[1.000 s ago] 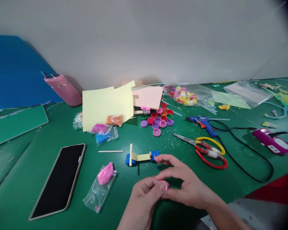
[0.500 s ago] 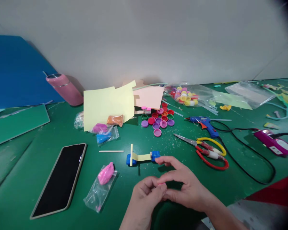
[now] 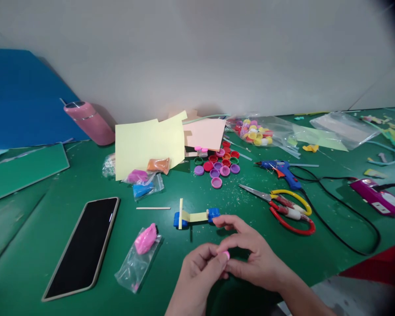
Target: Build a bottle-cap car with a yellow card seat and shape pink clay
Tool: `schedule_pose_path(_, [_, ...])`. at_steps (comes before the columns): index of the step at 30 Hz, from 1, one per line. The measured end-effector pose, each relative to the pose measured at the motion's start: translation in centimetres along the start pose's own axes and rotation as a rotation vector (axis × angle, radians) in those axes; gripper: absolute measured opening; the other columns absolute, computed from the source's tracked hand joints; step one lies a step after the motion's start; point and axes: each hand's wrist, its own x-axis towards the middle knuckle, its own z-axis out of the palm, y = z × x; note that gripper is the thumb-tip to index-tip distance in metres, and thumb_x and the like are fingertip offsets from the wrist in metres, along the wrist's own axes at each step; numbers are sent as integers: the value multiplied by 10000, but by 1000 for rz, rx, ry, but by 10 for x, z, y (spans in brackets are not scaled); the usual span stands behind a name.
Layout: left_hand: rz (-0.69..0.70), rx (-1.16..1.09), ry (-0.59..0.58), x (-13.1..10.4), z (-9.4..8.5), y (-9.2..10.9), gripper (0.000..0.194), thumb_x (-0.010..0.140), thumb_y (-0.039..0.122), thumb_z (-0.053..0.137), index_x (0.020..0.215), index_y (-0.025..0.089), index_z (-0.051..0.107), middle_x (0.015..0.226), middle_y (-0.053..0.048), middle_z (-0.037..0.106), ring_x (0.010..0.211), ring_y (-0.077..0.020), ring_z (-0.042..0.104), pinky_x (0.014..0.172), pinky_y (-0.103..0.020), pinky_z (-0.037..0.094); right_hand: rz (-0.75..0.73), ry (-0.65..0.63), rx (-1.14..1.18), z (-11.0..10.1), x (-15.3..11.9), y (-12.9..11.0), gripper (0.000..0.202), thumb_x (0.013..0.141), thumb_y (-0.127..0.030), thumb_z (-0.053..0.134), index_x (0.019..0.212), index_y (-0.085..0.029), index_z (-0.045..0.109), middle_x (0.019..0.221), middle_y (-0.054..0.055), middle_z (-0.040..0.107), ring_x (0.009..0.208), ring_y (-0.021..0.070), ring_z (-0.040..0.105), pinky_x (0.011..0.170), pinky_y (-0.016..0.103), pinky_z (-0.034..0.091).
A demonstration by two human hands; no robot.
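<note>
A small pink piece of modelling clay shows between my fingertips, low in the head view. My left hand pinches it between thumb and forefinger. My right hand closes thumb and forefinger on the same piece from the right, its other fingers lifted. Just beyond lies a small construction of yellow strips with blue parts at both ends; my right fingertips are close to its right end. To the left, a larger lump of pink clay rests on a clear plastic bag.
A phone and a thin stick lie left. Scissors, a blue glue gun and its cord are right. Colourful caps, yellow paper, bagged clay and a leaning pink bottle stand farther back.
More of the pink clay shows between my fingertips, as the fingers have shifted slightly around it. The other things stay in place.
</note>
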Motion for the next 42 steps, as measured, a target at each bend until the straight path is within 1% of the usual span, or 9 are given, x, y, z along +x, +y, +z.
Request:
schedule_pose_path(3, [1,-47,19,1,0,0,154,630,244,698,569,133,611,526,28,516,533,-78,439,562,-204,368,5,-24,6,0,0,1,203,728,-180,639,926,-217,663,1208,62,467,1133,185,448,940,278,370])
schedule_pose_path(8, [-24,-194,60,4,-3,-2,184,579,285,735,603,122,653,592,-10,583,556,-87,475,543,-196,391,-13,-26,34,2,-1,3,496,685,-206,692,1152,-238,531,1259,72,418,1170,200,413,973,311,352])
schedule_pose_path(11, [-27,-213,81,5,-1,0,194,577,287,743,657,121,684,623,-26,616,564,-85,484,559,-193,402,-12,67,22,5,-1,4,444,690,-196,685,1106,-243,536,1220,64,448,1139,193,437,961,313,362])
schedule_pose_path(15, [-20,-205,28,6,1,0,191,615,300,718,653,115,692,578,-23,596,550,-87,474,547,-192,402,-25,129,31,7,1,6,277,714,-175,656,979,-227,594,1153,59,484,1073,183,486,917,297,392])
schedule_pose_path(20, [-46,-246,-11,7,-6,-6,250,660,357,669,665,108,684,587,-43,587,583,-125,522,579,-234,426,-5,48,85,1,3,4,243,735,-180,635,976,-213,629,1152,73,493,1087,194,482,911,303,393])
schedule_pose_path(25, [-39,-212,3,8,-5,-6,217,603,327,721,604,119,658,551,-15,569,535,-93,484,548,-210,403,-23,-50,85,-5,3,1,276,766,-204,597,1039,-235,619,1194,66,469,1105,202,469,933,338,378])
schedule_pose_path(30, [-19,-216,51,3,3,1,177,585,255,738,558,124,621,514,27,522,504,-65,427,525,-187,369,-43,-18,-3,-2,2,3,413,701,-251,670,1103,-238,573,1227,79,453,1137,219,443,946,352,376])
schedule_pose_path(35, [10,-170,38,1,4,2,171,637,254,706,557,128,623,522,14,550,536,-80,443,567,-204,375,-64,36,-83,-1,2,1,241,739,-255,633,979,-234,638,1176,71,496,1088,207,481,912,330,402])
schedule_pose_path(42, [-54,-185,-42,5,1,-3,177,614,273,723,599,115,646,523,1,565,520,-83,448,557,-220,370,-54,-9,-104,-1,3,-2,211,756,-242,609,962,-225,656,1166,75,501,1077,204,488,888,317,418])
